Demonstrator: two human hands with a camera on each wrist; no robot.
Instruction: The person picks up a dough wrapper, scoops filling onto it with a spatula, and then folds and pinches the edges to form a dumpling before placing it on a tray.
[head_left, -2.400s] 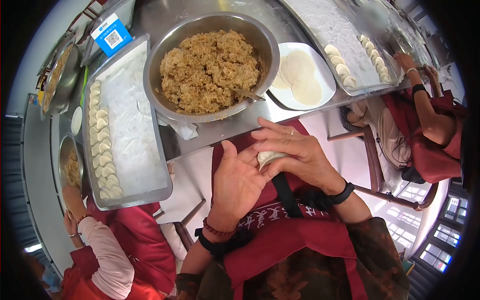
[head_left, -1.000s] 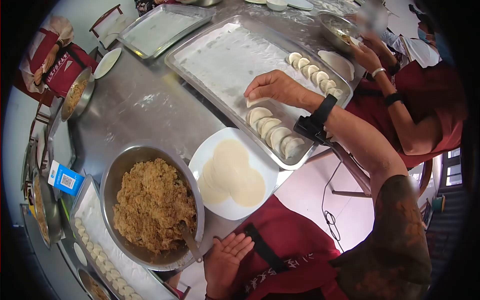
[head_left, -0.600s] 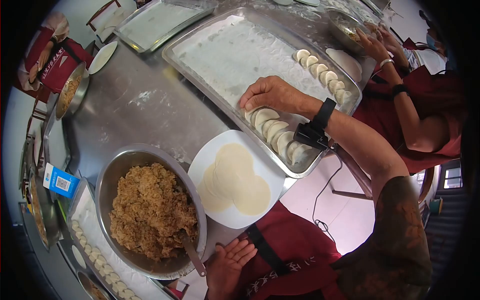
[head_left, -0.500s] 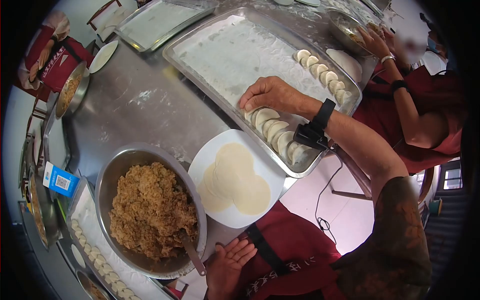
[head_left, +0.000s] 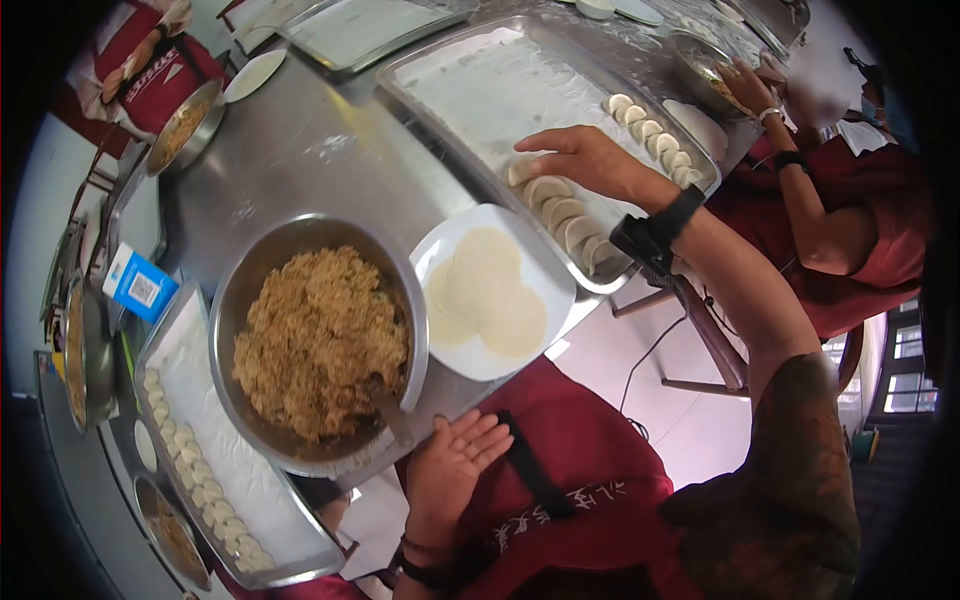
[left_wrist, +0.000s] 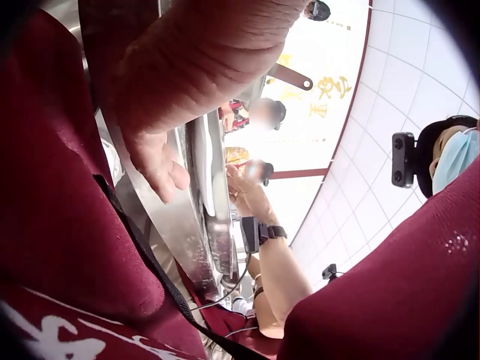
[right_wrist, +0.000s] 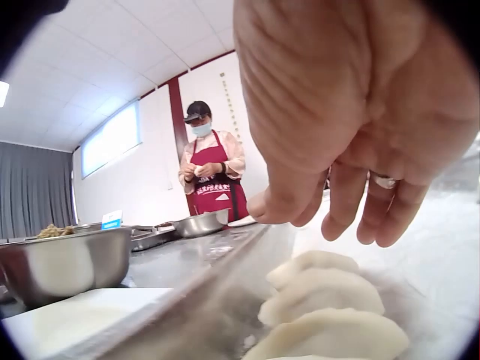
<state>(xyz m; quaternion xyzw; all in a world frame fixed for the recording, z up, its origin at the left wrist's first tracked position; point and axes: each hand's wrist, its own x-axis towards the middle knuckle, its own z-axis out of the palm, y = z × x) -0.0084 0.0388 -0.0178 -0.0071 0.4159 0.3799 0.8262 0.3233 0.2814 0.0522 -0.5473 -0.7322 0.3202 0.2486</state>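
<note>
In the head view my right hand (head_left: 598,165) is over the floured metal tray (head_left: 450,95), its fingers extended just above the last dumpling (head_left: 521,172) of the near row. The right wrist view shows several folded dumplings (right_wrist: 322,300) under the fingers of that hand, and nothing in its grasp. Palm up, my left hand (head_left: 450,470) rests in front of the apron with its fingers loosely straight and holds nothing. Close by is a steel bowl (head_left: 222,385) heaped with brown filling (head_left: 320,340), a spoon handle (head_left: 395,418) sticking out. Round wrappers (head_left: 485,290) lie on a white plate (head_left: 465,365).
A second tray (head_left: 310,570) with dumplings along one side stands at lower left, near a blue QR card (head_left: 142,285). Another person's hands (head_left: 745,92) work at a bowl on the right. One more person in a red apron (head_left: 172,80) stands across the table.
My right hand carried a dumpling from beside my left hand to the tray, laid it at the row's end and let go, fingers now spread. The left hand stayed palm up; the head view shifted.
</note>
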